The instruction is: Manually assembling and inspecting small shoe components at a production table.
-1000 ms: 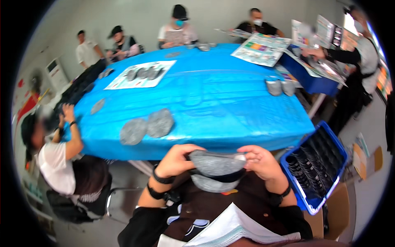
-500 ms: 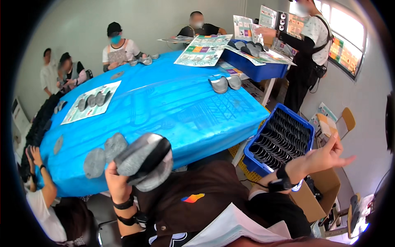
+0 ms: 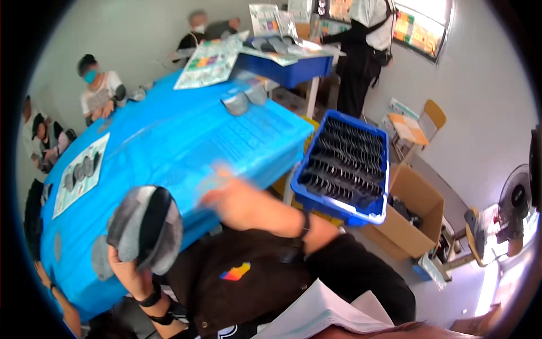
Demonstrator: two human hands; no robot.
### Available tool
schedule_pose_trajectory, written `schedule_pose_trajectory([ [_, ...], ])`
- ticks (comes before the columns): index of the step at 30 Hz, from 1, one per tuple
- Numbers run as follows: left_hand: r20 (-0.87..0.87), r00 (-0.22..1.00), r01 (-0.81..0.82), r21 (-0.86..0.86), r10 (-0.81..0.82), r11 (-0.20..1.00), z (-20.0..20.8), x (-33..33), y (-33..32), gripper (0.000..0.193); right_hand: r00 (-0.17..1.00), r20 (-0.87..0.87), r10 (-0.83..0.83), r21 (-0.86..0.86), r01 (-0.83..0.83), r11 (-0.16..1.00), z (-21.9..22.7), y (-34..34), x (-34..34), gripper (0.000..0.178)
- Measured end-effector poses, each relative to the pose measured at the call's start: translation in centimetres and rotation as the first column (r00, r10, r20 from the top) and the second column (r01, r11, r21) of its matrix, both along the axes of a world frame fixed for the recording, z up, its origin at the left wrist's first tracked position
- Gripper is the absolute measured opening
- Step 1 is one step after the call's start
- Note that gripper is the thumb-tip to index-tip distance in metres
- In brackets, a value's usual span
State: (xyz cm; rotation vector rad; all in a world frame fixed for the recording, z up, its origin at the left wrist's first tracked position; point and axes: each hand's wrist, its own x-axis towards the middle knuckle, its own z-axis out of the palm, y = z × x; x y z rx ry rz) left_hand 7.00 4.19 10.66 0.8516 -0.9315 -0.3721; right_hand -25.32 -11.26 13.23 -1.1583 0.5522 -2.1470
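Observation:
My left hand (image 3: 125,268) is closed on grey and black rounded fabric pieces (image 3: 148,229), held upright by their lower edge above the near side of the table. Smeared by motion, my right hand (image 3: 234,198) is over the table's near edge, to the right of those pieces; its fingers cannot be made out. Behind the left hand, a flat grey oval piece (image 3: 101,257) lies on the blue table cover (image 3: 192,141). Farther left, a row of grey curved pieces (image 3: 83,172) rests on a printed sheet (image 3: 63,198).
Right of the table stands a blue crate (image 3: 379,210) packed with rows of black curved pieces, beside a cardboard box (image 3: 420,198). A blue bin (image 3: 291,69) and grey cupped pieces (image 3: 236,104) are at the far end. Other people are around the table. A fan (image 3: 516,195) stands far right.
My right hand has swung left from beside the crate to the table's edge. My left hand still holds the fabric pieces. The whole view has turned to the right.

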Motion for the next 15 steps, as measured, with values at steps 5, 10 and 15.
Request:
schedule_pose_trajectory([
  [5,-0.030,0.995,-0.098,-0.003,0.097,0.995,-0.5,0.3,1.7,0.042,0.933,0.350,-0.084,-0.245,0.177,0.953,5.6,-3.2,-6.8,0.043],
  [10,-0.085,0.989,-0.116,0.066,0.121,0.991,-0.4,-0.5,2.3,0.038,0.651,-0.673,0.351,0.033,-0.448,0.894,-0.9,0.9,4.2,0.031],
  [15,-0.157,0.981,-0.105,0.033,0.109,0.994,0.2,-0.1,3.3,0.035,0.974,0.134,0.181,-0.338,-0.126,0.933,7.6,0.7,0.9,0.050],
])
